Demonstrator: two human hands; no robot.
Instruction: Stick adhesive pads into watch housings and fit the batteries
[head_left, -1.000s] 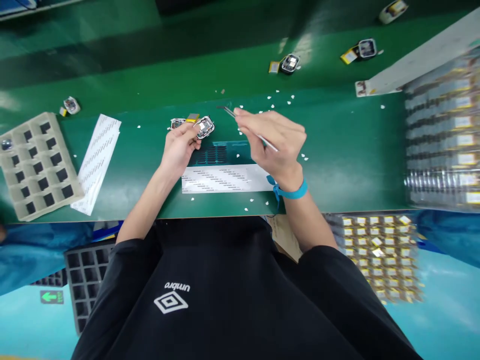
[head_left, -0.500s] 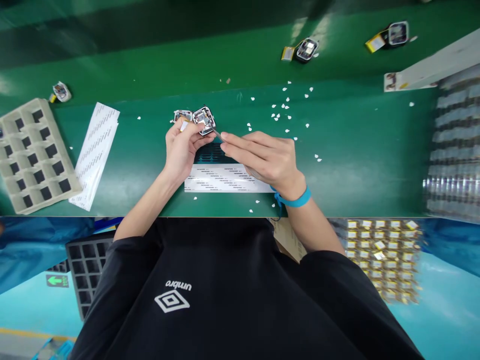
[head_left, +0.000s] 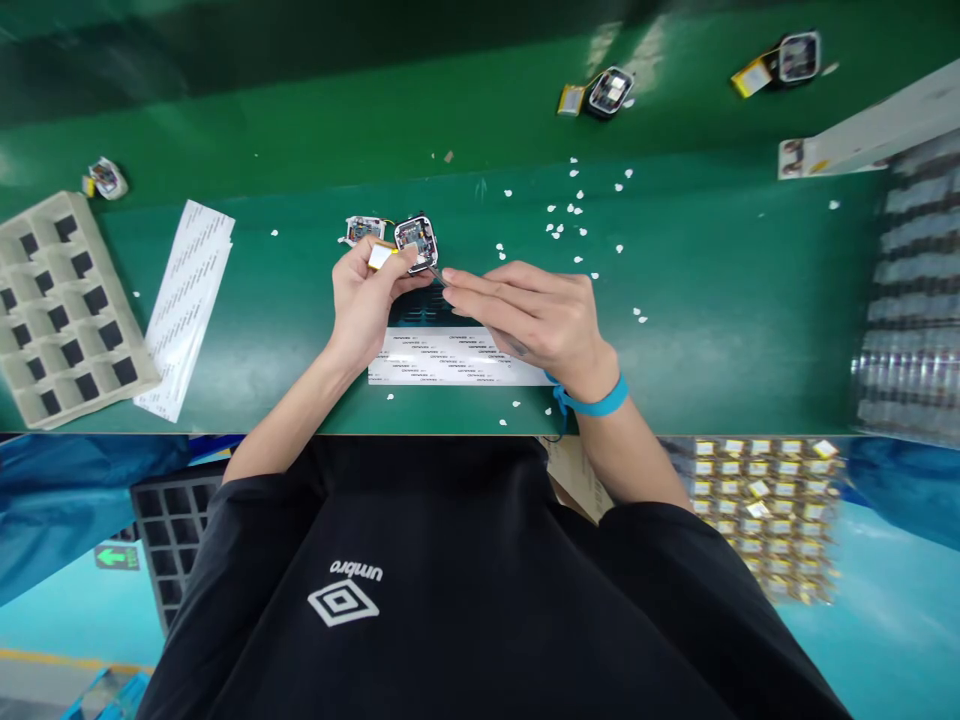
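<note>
The left hand (head_left: pixel 367 300) clamps a small open device housing (head_left: pixel 417 240); the right hand (head_left: pixel 529 320) pinches tweezers (head_left: pixel 436 274) at it. A slip could scratch its circuitry.

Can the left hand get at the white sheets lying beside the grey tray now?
Probably not at once: the left hand holds a small square device, though the green table between it and the white sheets is bare.
</note>
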